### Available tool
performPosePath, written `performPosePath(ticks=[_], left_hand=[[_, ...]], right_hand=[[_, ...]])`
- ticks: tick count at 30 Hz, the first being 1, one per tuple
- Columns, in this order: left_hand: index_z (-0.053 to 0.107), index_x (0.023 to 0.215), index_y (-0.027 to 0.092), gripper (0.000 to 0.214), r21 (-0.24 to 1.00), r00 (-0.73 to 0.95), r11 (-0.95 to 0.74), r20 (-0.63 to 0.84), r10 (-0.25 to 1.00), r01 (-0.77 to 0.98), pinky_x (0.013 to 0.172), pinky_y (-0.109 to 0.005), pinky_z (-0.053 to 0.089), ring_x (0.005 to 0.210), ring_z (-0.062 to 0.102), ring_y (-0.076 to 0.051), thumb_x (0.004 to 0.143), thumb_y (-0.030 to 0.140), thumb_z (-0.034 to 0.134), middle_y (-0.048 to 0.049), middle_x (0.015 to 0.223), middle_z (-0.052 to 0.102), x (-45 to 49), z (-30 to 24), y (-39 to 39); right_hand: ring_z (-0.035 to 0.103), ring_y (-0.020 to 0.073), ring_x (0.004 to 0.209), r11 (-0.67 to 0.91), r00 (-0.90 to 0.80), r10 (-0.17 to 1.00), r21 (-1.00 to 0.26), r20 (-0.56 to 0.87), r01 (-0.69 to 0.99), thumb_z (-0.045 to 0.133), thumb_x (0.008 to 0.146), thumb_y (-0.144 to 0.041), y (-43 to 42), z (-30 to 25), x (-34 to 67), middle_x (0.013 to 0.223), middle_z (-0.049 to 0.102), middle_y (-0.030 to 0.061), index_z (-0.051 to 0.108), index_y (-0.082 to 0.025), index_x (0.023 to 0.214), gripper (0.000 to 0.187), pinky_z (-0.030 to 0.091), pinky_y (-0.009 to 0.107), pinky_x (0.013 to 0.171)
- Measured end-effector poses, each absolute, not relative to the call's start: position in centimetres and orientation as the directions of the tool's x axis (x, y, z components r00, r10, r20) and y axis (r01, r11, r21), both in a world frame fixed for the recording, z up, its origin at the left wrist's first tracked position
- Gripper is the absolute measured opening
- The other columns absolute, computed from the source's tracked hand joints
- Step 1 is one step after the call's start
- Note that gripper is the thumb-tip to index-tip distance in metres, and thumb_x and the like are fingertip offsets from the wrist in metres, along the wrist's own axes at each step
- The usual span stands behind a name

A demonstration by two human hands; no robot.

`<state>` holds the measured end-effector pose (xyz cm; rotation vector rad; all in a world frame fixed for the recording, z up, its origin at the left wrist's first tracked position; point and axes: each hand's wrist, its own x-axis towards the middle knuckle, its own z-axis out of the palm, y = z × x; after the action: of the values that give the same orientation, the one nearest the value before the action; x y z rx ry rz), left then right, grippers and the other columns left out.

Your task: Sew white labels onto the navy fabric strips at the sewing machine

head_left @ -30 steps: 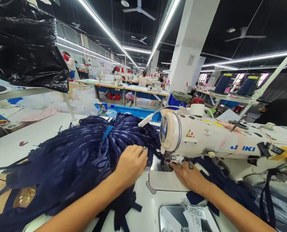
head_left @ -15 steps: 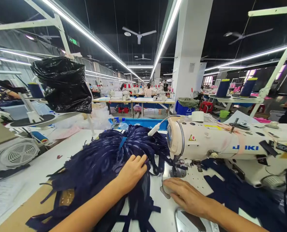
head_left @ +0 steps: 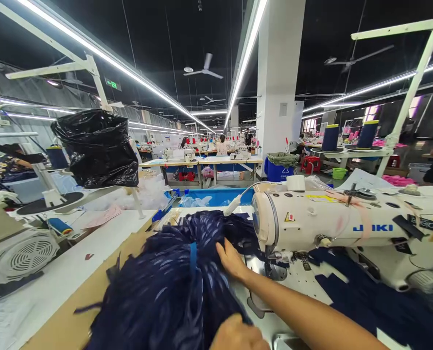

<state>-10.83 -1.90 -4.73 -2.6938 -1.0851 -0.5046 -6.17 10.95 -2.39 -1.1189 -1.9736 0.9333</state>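
Observation:
A big bundle of dark navy fabric strips (head_left: 165, 296), tied with a blue band (head_left: 193, 257), fills the lower middle of the view, raised and close to me. My right hand (head_left: 231, 261) reaches across from the right and clasps the bundle's right side, its fingers tucked into the strips. My left hand (head_left: 238, 336) shows only as knuckles at the bottom edge, closed against the underside of the bundle. Just right of the hands stands the white sewing machine (head_left: 333, 223), with its needle area (head_left: 272, 260) next to my right hand.
Navy fabric pieces (head_left: 369, 301) lie under the machine arm on the right. A brown board (head_left: 74, 311) and a white table (head_left: 37, 287) lie at left, beside a fan housing (head_left: 19, 255) and a black plastic bag (head_left: 97, 148). Other workstations and people sit far behind.
The bundle has been gathered up and pulled toward me. My right hand left the machine bed and moved onto the bundle's right side. My left hand dropped to the bottom edge.

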Motion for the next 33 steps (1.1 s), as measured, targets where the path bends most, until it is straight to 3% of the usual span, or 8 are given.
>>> performPosePath(ticks=[3,9,12,16,20,23,28,33], left_hand=[[0.054,0.068,0.018,0.013,-0.019,0.556,-0.595,0.379,0.739,0.804,0.056,-0.027,0.032,0.059,0.05,-0.013,0.08,0.023,0.052,0.0004,0.065,0.057,-10.9,-2.6,1.3],[0.053,0.07,0.016,0.012,-0.202,0.591,-0.557,0.337,0.733,0.806,0.061,-0.029,0.031,0.069,0.05,-0.016,0.075,0.022,0.062,-0.0007,0.074,0.056,-13.8,-0.5,4.7],[0.054,0.069,0.017,0.012,-0.285,0.628,-0.56,0.382,0.678,0.778,0.065,-0.031,0.03,0.073,0.047,-0.018,0.072,0.019,0.065,-0.0019,0.077,0.054,-13.4,-1.2,3.3],[0.052,0.063,0.017,0.016,-0.33,0.678,-0.594,0.411,0.61,0.734,0.075,-0.035,0.03,0.079,0.045,-0.019,0.077,0.009,0.054,-0.0029,0.079,0.053,-11.3,-1.9,0.3],[0.052,0.063,0.015,0.02,-0.324,0.77,-0.7,0.319,0.552,0.636,0.079,-0.036,0.032,0.074,0.047,-0.018,0.077,0.003,0.046,-0.0028,0.075,0.055,-9.4,-1.3,-1.2],[0.055,0.067,0.015,0.017,-0.136,0.703,-0.699,0.29,0.65,0.702,0.068,-0.031,0.037,0.066,0.049,-0.017,0.077,0.005,0.045,-0.0026,0.068,0.055,-8.7,-0.1,-0.8],[0.056,0.073,0.014,0.015,0.413,0.38,-0.44,0.222,0.898,0.797,0.06,-0.023,0.037,0.065,0.054,-0.014,0.082,0.016,0.044,-0.0017,0.07,0.059,-6.9,2.2,1.8],[0.06,0.078,0.015,0.013,0.597,0.299,-0.341,0.172,0.939,0.726,0.056,-0.021,0.033,0.058,0.05,-0.013,0.079,0.018,0.048,0.0012,0.062,0.055,-4.2,0.2,4.9]], right_hand=[[0.043,0.0241,0.117,0.367,-0.421,0.891,-0.819,0.172,0.441,0.036,0.087,-0.027,12.3,-1.8,-5.9,0.123,0.05,0.0167,0.047,-0.006,0.121,0.041,0.031,0.036,0.097],[0.059,0.0186,0.088,0.41,-0.499,0.85,-0.806,0.168,0.427,0.041,0.082,-0.016,11.3,-2.0,-1.0,0.091,0.066,0.0071,0.064,-0.013,0.089,0.024,0.042,0.029,0.081],[0.058,0.0168,0.079,0.457,-0.541,0.816,-0.8,0.203,0.39,0.046,0.078,-0.017,9.2,-2.3,2.8,0.083,0.065,0.0043,0.062,-0.015,0.083,0.017,0.043,0.027,0.073],[0.054,0.0139,0.071,0.512,-0.5,0.812,-0.78,0.301,0.361,0.051,0.073,-0.019,7.3,-2.4,8.6,0.074,0.059,0.001,0.052,-0.017,0.071,0.003,0.04,0.025,0.068],[0.046,0.0109,0.061,0.528,-0.439,0.831,-0.734,0.342,0.428,0.049,0.071,-0.015,6.4,-2.3,13.4,0.062,0.049,-0.0027,0.043,-0.018,0.062,0.011,0.036,0.023,0.06],[0.043,0.01,0.056,0.592,-0.508,0.786,-0.667,0.353,0.452,0.044,0.077,-0.017,5.4,-2.1,15.4,0.06,0.045,-0.0027,0.04,-0.018,0.059,0.019,0.033,0.022,0.056],[0.045,0.0126,0.063,0.774,-0.72,0.617,-0.41,0.318,0.483,0.04,0.087,-0.022,2.8,-1.2,15.9,0.068,0.05,0.0014,0.05,-0.016,0.067,0.023,0.034,0.027,0.065],[0.049,0.0136,0.072,0.801,-0.818,0.554,-0.366,0.153,0.474,0.044,0.086,-0.022,0.4,-0.1,14.9,0.076,0.055,0.002,0.057,-0.017,0.076,0.016,0.033,0.028,0.071]])
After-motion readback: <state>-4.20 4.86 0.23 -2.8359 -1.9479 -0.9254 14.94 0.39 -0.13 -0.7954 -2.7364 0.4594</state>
